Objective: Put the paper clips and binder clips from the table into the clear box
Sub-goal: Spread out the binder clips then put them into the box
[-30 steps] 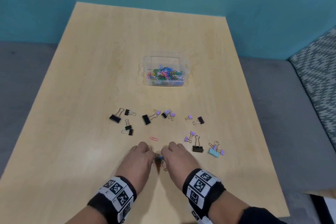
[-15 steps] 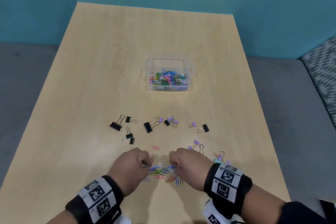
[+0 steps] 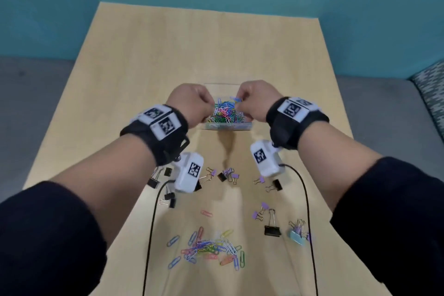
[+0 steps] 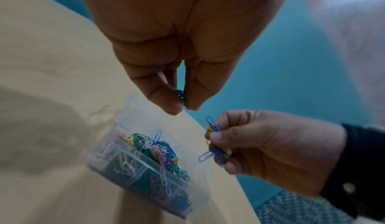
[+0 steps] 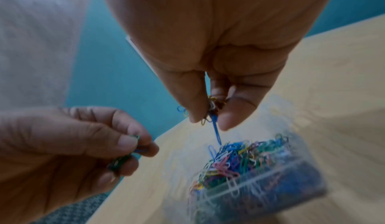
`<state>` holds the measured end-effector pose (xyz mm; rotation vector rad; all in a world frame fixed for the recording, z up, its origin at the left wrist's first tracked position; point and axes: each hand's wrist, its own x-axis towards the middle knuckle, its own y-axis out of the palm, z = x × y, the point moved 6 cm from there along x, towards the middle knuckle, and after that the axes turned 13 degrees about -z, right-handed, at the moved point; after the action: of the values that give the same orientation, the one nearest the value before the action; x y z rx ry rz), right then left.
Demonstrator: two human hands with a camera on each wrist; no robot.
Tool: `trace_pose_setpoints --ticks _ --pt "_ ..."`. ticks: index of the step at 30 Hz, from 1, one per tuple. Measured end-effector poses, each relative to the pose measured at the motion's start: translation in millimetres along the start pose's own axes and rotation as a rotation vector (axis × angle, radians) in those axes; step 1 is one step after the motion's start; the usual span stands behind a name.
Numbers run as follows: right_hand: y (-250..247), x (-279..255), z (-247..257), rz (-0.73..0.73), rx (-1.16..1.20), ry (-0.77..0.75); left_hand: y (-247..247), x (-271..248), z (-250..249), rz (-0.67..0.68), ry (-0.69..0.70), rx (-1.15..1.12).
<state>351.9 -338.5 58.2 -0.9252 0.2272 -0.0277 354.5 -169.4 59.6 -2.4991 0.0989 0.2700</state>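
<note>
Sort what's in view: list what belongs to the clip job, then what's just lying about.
Job:
clear box
loose paper clips
binder clips
left hand pinching clips
right hand pinching clips

Lying about:
wrist camera cables
patterned cushion

Even, diffuse lighting is seen in the head view, with soft shadows cast on the table toward 6 o'clock beneath both forearms, and straight table edges are bowed by wide-angle distortion toward the corners. Both wrist views are dimmer and smeared by blur, strongest at the frame edges, so the clear box is rendered indistinctly. A pale, washed-out patch is present at 1 o'clock in the left wrist view and at 10 o'clock in the right wrist view.
</note>
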Motion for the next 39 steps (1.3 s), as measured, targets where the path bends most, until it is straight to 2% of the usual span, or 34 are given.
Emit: trace_pose_setpoints --ticks 4,7,10,12,17,20,26,29,31,34,36,39 --pt "3 19 5 0.010 -0.124 -0.016 11 14 -12 -0.026 0.091 0.157" --pt "-2 -4 -2 0.004 -0.205 -0.069 -2 -1 -1 -0.091 0.179 0.275" --pt "-2 -67 -7 -0.026 -0.262 -0.213 -22 -52 25 -0.083 0.287 0.248" --pt "17 -127 -22 0.080 -0.326 -0.275 -28 -102 55 -0.007 0.341 0.256" --pt "70 -283 -43 0.349 -0.507 -0.633 -19 -230 141 0.251 0.470 0.609" --pt "90 -325 -51 0.394 -0.594 -0.715 -5 -274 160 0.316 0.581 0.726" --pt "125 -309 -29 0.228 -0.594 -0.694 32 -274 146 0.172 0.683 0.683" --pt "127 -296 -18 0.172 -0.518 -0.652 26 -263 135 0.111 0.632 0.609" --pt "120 -292 -24 0.129 -0.450 -0.530 12 -255 138 0.046 0.510 0.572" --pt "111 -297 -36 0.083 -0.415 -0.269 5 -251 155 0.070 0.365 0.610" --pt "115 -301 -37 0.134 -0.425 -0.184 13 -252 160 0.123 0.358 0.638" --pt "124 -293 -27 0.099 -0.398 -0.169 29 -248 157 0.120 0.385 0.631"
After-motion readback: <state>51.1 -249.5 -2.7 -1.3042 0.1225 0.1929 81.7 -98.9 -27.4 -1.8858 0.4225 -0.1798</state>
